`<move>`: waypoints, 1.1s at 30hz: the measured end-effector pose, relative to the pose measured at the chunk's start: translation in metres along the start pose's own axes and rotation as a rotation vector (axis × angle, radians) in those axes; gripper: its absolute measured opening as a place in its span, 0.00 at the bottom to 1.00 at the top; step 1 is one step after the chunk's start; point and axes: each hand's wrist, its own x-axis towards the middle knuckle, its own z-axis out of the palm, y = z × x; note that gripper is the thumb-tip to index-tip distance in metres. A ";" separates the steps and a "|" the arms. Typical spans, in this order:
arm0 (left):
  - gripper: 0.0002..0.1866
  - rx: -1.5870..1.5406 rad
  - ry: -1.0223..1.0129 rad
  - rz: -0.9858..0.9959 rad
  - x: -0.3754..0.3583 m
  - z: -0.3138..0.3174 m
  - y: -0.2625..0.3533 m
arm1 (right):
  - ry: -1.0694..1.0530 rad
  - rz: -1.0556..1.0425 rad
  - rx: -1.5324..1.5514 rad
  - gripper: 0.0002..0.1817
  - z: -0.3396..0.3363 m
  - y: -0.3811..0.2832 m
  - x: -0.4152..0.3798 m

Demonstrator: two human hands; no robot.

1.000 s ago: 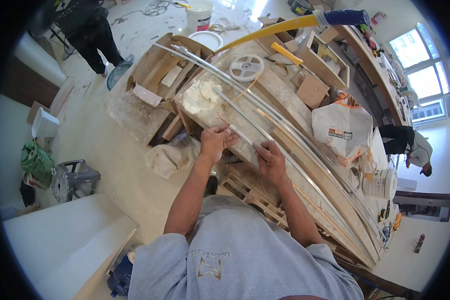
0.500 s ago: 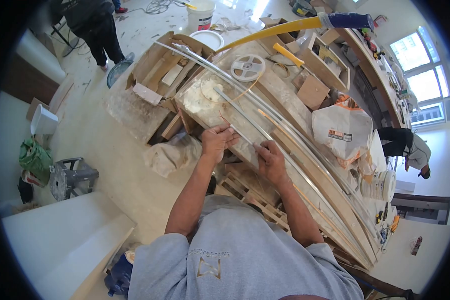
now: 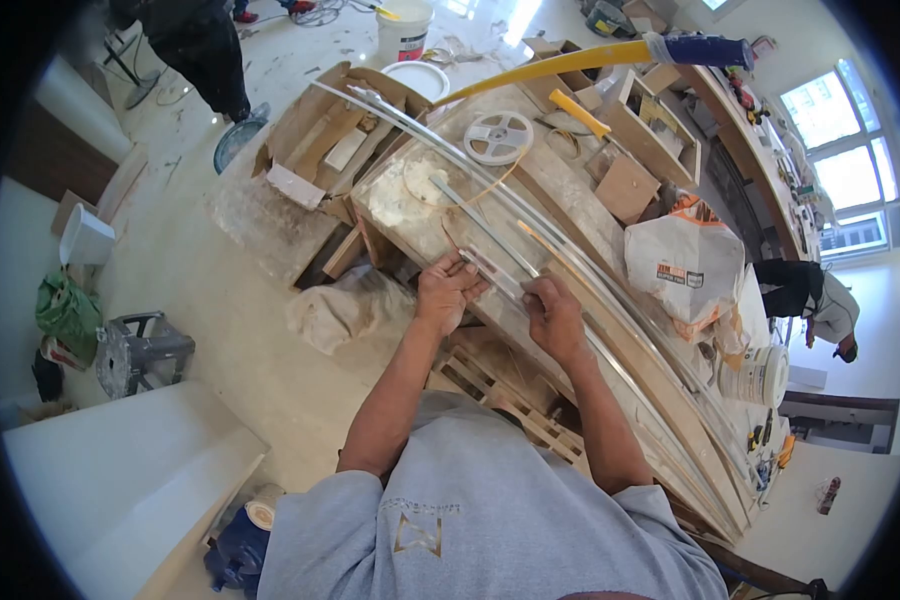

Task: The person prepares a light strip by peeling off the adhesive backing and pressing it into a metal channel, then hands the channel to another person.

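Observation:
A thin pale strip [image 3: 496,276] with a short reddish wire at its left end runs between my two hands, over the dusty workbench. My left hand [image 3: 447,293] pinches the strip near the wire end. Fingers closed, my right hand [image 3: 554,312] holds it farther along. Long metal profiles [image 3: 560,238] lie diagonally across the bench just beyond my hands. A white plastic reel [image 3: 497,137] rests behind them, with a thin yellowish strand trailing from it.
An open cardboard box [image 3: 310,140] is at the bench's left end. A white sack [image 3: 685,262] and a bucket [image 3: 755,374] stand on the right. A grey stool [image 3: 145,352] is on the floor at left. One person stands at upper left, another at far right.
Both hands have shifted slightly right, and my right hand has moved a little along the strip. The person at upper left has moved slightly, and red shoes show more at the top.

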 end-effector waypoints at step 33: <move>0.09 0.087 0.024 0.012 -0.003 0.005 0.002 | -0.074 -0.006 0.106 0.09 0.001 0.014 0.002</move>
